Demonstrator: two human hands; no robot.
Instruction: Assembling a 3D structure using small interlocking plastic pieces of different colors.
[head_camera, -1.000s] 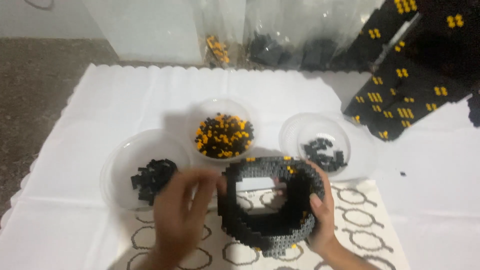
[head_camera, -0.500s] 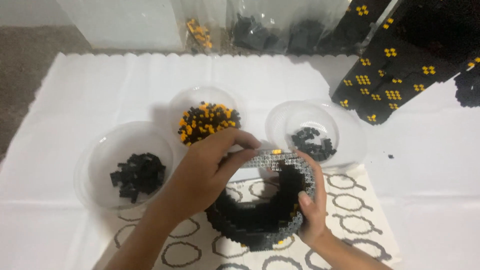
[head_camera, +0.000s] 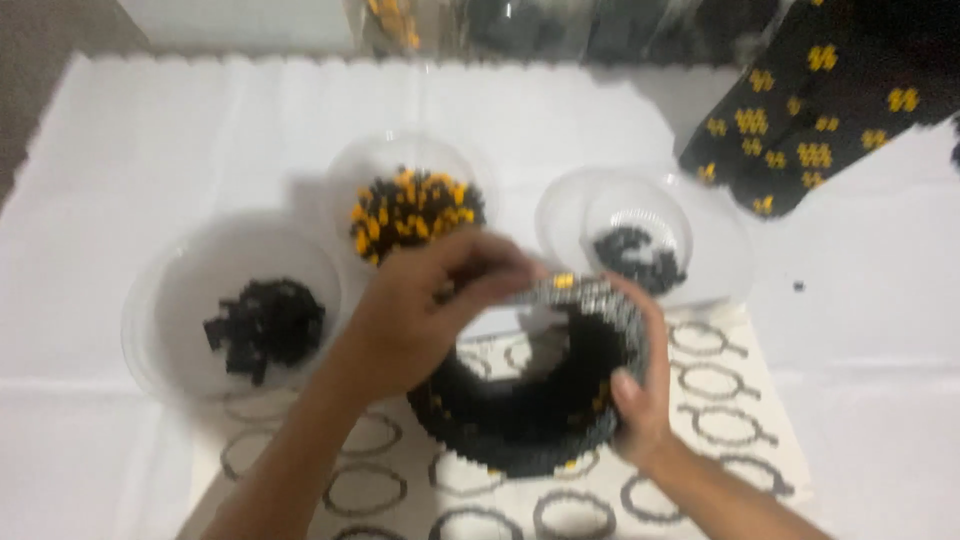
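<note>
A: Starting at the left of the frame, what sits there?

B: A clear plastic bowl (head_camera: 170, 310) holding a small heap of black bricks (head_camera: 265, 325), on a white table cover (head_camera: 200, 130). Just right of it and higher, a second clear bowl (head_camera: 345, 170) holds mixed black and orange bricks (head_camera: 415, 210).

A: And the person's left hand?

B: The left hand (head_camera: 415, 320) comes up from the lower left, forearm slanting across the paper sheet printed with ring outlines (head_camera: 720, 380). Its fingers (head_camera: 480, 265) are drawn together and curled over the top rim of the black brick ring (head_camera: 520, 420), pinching or pressing at that rim; blur hides whether a loose piece is between the tips.

A: Where is the ring itself?

B: Centre of the frame, low, held tilted over the printed sheet between both hands. It is a thick round wall of small black bricks with a hollow middle, and one orange brick (head_camera: 563, 281) shows on its upper edge.

A: The right hand?

B: The right hand (head_camera: 640, 390) wraps the ring's right side, thumb (head_camera: 628, 390) pressed on the inner face, fingers closed around the outside.

A: Further right?

B: A third clear bowl (head_camera: 720, 260) with a few black bricks, above the ring's right side. At the upper right lies a flat black brick panel with orange marks (head_camera: 810, 110).
</note>
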